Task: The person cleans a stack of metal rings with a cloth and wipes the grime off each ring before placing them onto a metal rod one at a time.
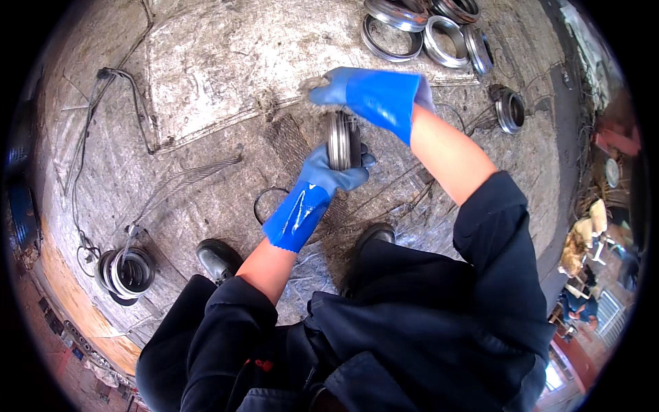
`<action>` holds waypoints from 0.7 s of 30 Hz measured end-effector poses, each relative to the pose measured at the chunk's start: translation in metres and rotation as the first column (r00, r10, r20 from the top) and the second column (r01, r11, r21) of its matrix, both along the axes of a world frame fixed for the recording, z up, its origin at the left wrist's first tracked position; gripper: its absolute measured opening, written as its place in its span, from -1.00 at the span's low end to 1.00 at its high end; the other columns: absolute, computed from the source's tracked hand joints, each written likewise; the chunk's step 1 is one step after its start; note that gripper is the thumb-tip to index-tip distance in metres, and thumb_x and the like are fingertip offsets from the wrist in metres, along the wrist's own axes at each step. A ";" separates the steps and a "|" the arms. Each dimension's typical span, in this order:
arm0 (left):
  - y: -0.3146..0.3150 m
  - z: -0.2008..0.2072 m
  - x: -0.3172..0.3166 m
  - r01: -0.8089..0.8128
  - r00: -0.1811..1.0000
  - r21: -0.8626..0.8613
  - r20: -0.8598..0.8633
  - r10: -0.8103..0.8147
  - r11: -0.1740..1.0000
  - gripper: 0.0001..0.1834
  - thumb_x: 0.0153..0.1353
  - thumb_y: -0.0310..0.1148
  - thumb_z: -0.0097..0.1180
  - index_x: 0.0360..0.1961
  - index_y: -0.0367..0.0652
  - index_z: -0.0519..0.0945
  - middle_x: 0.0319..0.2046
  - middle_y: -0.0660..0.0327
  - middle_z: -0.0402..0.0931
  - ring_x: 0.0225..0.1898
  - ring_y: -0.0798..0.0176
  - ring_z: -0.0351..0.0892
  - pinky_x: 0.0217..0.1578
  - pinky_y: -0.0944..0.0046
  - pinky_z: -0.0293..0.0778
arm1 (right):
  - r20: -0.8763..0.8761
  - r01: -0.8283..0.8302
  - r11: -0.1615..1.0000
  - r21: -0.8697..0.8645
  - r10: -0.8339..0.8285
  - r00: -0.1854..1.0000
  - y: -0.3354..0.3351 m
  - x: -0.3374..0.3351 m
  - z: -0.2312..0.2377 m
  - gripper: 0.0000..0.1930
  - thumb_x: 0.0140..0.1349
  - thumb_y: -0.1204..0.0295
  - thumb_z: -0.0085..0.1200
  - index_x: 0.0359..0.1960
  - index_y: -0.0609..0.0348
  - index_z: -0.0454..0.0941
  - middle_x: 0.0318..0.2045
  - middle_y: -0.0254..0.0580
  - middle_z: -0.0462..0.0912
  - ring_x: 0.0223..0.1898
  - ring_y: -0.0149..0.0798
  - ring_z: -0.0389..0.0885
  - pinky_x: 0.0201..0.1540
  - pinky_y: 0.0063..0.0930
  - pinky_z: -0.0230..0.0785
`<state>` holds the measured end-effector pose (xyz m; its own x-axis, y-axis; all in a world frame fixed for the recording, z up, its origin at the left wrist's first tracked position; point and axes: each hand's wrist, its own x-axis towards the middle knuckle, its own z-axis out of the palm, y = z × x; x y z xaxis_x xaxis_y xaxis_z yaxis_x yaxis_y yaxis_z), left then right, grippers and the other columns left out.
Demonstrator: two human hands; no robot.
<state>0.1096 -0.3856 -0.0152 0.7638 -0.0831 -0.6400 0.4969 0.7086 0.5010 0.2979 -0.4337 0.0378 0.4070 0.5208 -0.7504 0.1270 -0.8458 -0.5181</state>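
A grooved metal ring (338, 141) stands on edge in front of me, above the worn sheeting. My left hand (321, 170), in a blue rubber glove, is closed round its lower part, with the fingertips showing on the ring's right side. At the ring's top is my right hand (335, 88), gloved the same way, with its fingers bent over a frayed, grey-brown wad (317, 84). The wad seems to touch the ring's upper rim; the glove hides much of it, and its material is unclear.
Several metal rings (445, 42) lie grouped at the far right, and a single ring (510, 111) sits nearer. More rings (130, 272) are stacked at the lower left beside a wire rope (182, 182). Thin cable (89, 130) trails along the left. My boots (218, 257) stand close by.
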 end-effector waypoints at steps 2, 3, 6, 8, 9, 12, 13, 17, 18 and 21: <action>-0.001 -0.001 -0.006 0.061 0.998 0.102 0.030 -0.064 0.993 -0.69 0.35 -0.56 0.00 0.09 -0.37 0.56 -0.13 -0.05 0.67 -0.18 -0.01 0.72 -0.06 -0.02 0.70 | 0.028 0.091 0.996 -0.023 -0.091 0.995 -0.011 0.003 -0.008 -0.40 0.33 0.01 0.06 0.28 0.12 0.53 0.13 0.12 0.63 0.01 -0.09 0.66 0.13 -0.21 0.46; -0.001 -0.003 -0.005 0.104 0.988 0.240 0.085 -0.127 0.965 -0.69 0.38 -0.53 -0.04 0.09 -0.36 0.55 -0.13 -0.05 0.67 -0.17 -0.02 0.72 -0.05 -0.03 0.70 | 0.062 0.183 0.982 0.050 -0.186 0.981 -0.019 -0.006 -0.007 -0.41 0.32 0.01 0.09 0.29 0.07 0.54 0.16 0.08 0.62 0.07 -0.07 0.62 0.18 -0.24 0.42; -0.014 0.002 -0.002 0.100 0.979 0.213 0.151 -0.134 0.972 -0.72 0.31 -0.54 0.03 0.03 -0.36 0.56 -0.14 0.05 0.69 -0.16 0.11 0.73 -0.06 0.09 0.69 | -0.013 0.244 0.970 0.022 -0.244 0.970 -0.024 -0.018 0.010 -0.41 0.34 0.01 0.11 0.27 0.13 0.54 0.20 0.00 0.61 0.13 -0.12 0.60 0.22 -0.26 0.40; -0.005 -0.002 -0.004 0.021 0.985 -0.081 0.171 -0.007 0.997 -0.67 0.11 -0.62 0.30 -0.06 -0.28 0.60 -0.18 0.15 0.71 -0.17 0.25 0.72 -0.10 0.28 0.67 | 0.363 -0.022 0.910 0.414 -0.143 0.921 -0.043 -0.043 -0.035 -0.59 0.35 -0.04 -0.01 0.10 -0.25 0.67 -0.05 -0.07 0.71 0.00 -0.11 0.71 0.00 -0.19 0.56; 0.022 -0.036 -0.010 -0.015 0.996 -0.348 0.082 0.046 0.937 -0.67 0.10 -0.64 0.32 -0.07 -0.28 0.60 -0.18 0.14 0.70 -0.17 0.25 0.72 -0.12 0.28 0.67 | 0.555 -0.246 0.859 0.449 -0.053 0.830 -0.035 -0.071 -0.007 -0.56 0.36 -0.02 0.03 0.08 -0.05 0.65 0.00 -0.09 0.70 0.06 -0.10 0.68 0.09 -0.17 0.53; 0.021 -0.059 -0.002 0.033 0.999 -0.396 0.034 -0.021 0.918 -0.67 0.09 -0.65 0.33 -0.08 -0.28 0.60 -0.17 0.13 0.70 -0.18 0.25 0.72 -0.14 0.26 0.68 | 0.813 -0.377 0.809 0.450 -0.196 0.548 -0.057 -0.128 0.024 -0.47 0.37 -0.04 0.05 0.06 0.19 0.64 0.03 -0.03 0.69 0.11 -0.01 0.67 0.17 -0.07 0.52; 0.011 -0.049 0.002 0.077 0.997 -0.287 0.047 -0.066 0.955 -0.66 0.09 -0.64 0.33 -0.08 -0.28 0.60 -0.16 0.13 0.70 -0.17 0.25 0.72 -0.14 0.26 0.68 | 0.811 -0.365 0.813 0.454 -0.207 0.548 -0.066 -0.123 0.019 -0.44 0.37 -0.07 0.03 0.06 0.20 0.62 0.03 -0.01 0.69 0.10 0.00 0.67 0.16 -0.08 0.53; 0.000 0.005 -0.003 0.216 0.974 0.223 0.024 -0.227 0.951 -0.65 0.08 -0.64 0.34 -0.07 -0.28 0.59 -0.15 0.13 0.69 -0.16 0.25 0.72 -0.15 0.24 0.68 | 0.484 -0.073 0.935 0.348 -0.113 0.868 -0.062 -0.073 0.011 -0.33 0.36 -0.15 -0.02 0.16 0.24 0.55 0.09 0.10 0.65 0.14 0.05 0.64 0.18 -0.12 0.50; -0.004 0.011 -0.001 0.203 0.978 0.181 0.019 -0.210 0.962 -0.68 0.16 -0.62 0.24 -0.04 -0.32 0.58 -0.12 0.07 0.68 -0.13 0.15 0.71 -0.07 0.11 0.66 | 0.281 0.022 0.975 0.222 -0.086 0.956 -0.058 -0.055 0.012 -0.30 0.35 -0.17 -0.03 0.20 0.25 0.52 0.12 0.13 0.64 0.17 0.07 0.63 0.21 -0.13 0.48; -0.008 0.005 -0.010 0.093 0.993 0.048 0.061 -0.096 0.994 -0.68 0.22 -0.67 0.11 0.03 -0.36 0.56 -0.06 -0.02 0.65 -0.05 0.01 0.70 0.05 -0.06 0.63 | 0.377 0.104 0.985 0.139 -0.149 0.914 -0.050 -0.035 -0.006 -0.19 0.31 -0.22 0.01 0.33 0.24 0.41 0.20 0.20 0.58 0.24 0.10 0.56 0.29 -0.15 0.38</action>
